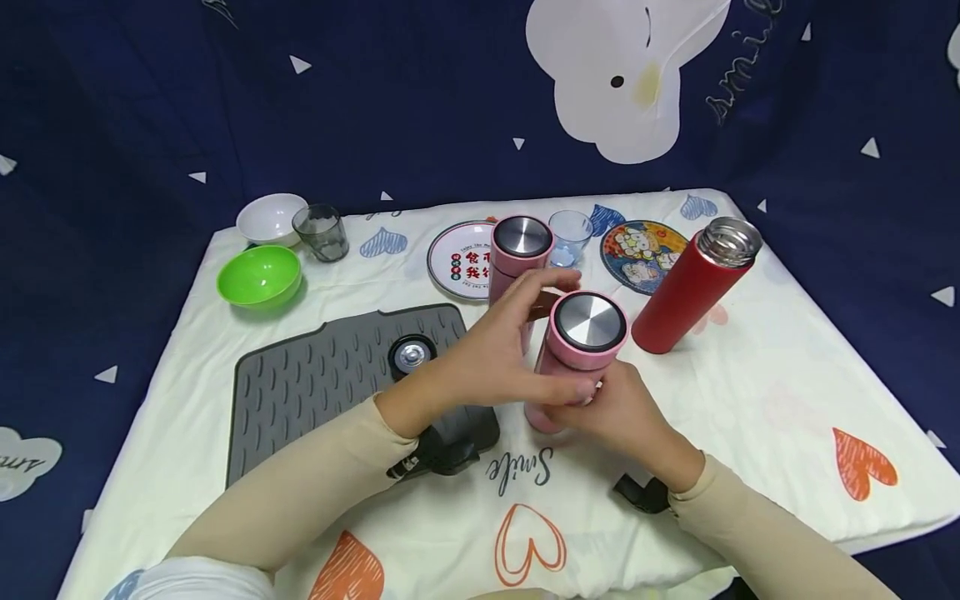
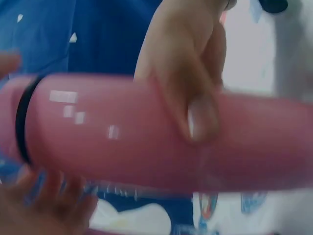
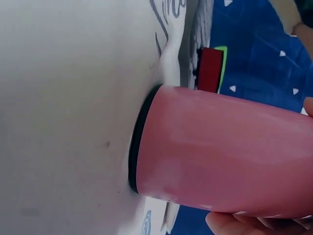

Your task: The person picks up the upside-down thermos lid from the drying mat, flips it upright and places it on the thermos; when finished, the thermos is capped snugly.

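A pink thermos bottle [image 1: 576, 354] with a silver-topped lid [image 1: 590, 322] stands before me, its black-rimmed base at the white cloth in the right wrist view. My right hand [image 1: 626, 412] grips its body, the thumb laid across the pink side in the left wrist view. Around the lid end curves my left hand [image 1: 498, 346], thumb in front and fingers behind. In the left wrist view a gap shows between that hand's fingers [image 2: 54, 200] and the bottle. A second pink thermos bottle [image 1: 521, 250] is just behind, partly hidden by my left hand.
On the right stands a red thermos bottle [image 1: 690, 292], its mouth uncovered. A round lid [image 1: 412, 357] lies on the grey ridged mat [image 1: 300, 383]. At the back are a green bowl [image 1: 258, 279], white bowl [image 1: 270, 218], grey glass [image 1: 322, 235], clear glass [image 1: 570, 237] and two plates.
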Demonstrator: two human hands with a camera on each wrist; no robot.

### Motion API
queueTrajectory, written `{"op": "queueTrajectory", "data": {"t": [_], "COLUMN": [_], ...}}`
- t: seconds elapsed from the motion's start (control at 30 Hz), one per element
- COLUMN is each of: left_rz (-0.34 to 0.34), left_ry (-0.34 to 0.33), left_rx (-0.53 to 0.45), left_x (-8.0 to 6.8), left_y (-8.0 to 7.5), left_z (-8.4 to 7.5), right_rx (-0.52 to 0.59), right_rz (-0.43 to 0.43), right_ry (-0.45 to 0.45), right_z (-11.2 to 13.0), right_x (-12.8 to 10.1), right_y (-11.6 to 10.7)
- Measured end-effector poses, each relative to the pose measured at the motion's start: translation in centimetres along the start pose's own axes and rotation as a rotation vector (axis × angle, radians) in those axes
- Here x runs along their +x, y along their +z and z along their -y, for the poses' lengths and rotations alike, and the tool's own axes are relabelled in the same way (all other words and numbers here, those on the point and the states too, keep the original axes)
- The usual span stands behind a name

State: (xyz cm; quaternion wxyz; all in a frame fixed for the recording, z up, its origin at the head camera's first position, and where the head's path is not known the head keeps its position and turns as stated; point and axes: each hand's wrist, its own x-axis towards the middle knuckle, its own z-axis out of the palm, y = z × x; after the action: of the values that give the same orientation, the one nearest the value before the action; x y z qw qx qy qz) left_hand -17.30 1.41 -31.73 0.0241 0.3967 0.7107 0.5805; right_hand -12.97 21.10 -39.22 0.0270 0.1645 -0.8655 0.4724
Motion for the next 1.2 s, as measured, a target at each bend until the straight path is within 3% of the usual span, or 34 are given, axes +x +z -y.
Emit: {"op": "queueTrajectory", "data": {"t": [0.13,0.3,0.37,0.53,0.73,0.93,1.07,1.2], "left_rz": [-0.067,-0.050,-0.041,-0.018,-0.025,-0.101,-0.101,-0.165], "left_ry": [0.025,0.039,0.033,0.013,-0.043,-0.100,-0.113,-0.102], "left_rx": [0.070,0.149,0.159,0.080,0.002,0.008,-0.056,-0.017], "left_x": [0.3,0.8,1.0,1.0,0.9,0.4,0.3,0.1], "left_y": [0.6,0.9,0.9,0.6,1.1,1.8,1.5,1.7], "left_z": [-0.2,-0.5,-0.4,0.1,-0.3,-0.8,-0.9,-0.9], "right_rx": [0.001,0.045,0.053,0.036,0.052,0.054,0.133,0.174], "right_rz": [0.002,0.009,0.010,0.009,0.018,0.074,0.149,0.200], "right_ry": [-0.016,-0.038,-0.036,-0.044,-0.035,-0.112,-0.099,-0.086], "right_z": [-0.3,-0.3,0.8,3.0,-0.1,-0.2,1.3,2.4], "right_x": [0.1,0.4,0.4,0.4,0.4,1.1,1.8,2.1], "right_y": [0.1,0.1,-0.1,-0.5,0.0,-0.5,-1.4,-2.2]}}
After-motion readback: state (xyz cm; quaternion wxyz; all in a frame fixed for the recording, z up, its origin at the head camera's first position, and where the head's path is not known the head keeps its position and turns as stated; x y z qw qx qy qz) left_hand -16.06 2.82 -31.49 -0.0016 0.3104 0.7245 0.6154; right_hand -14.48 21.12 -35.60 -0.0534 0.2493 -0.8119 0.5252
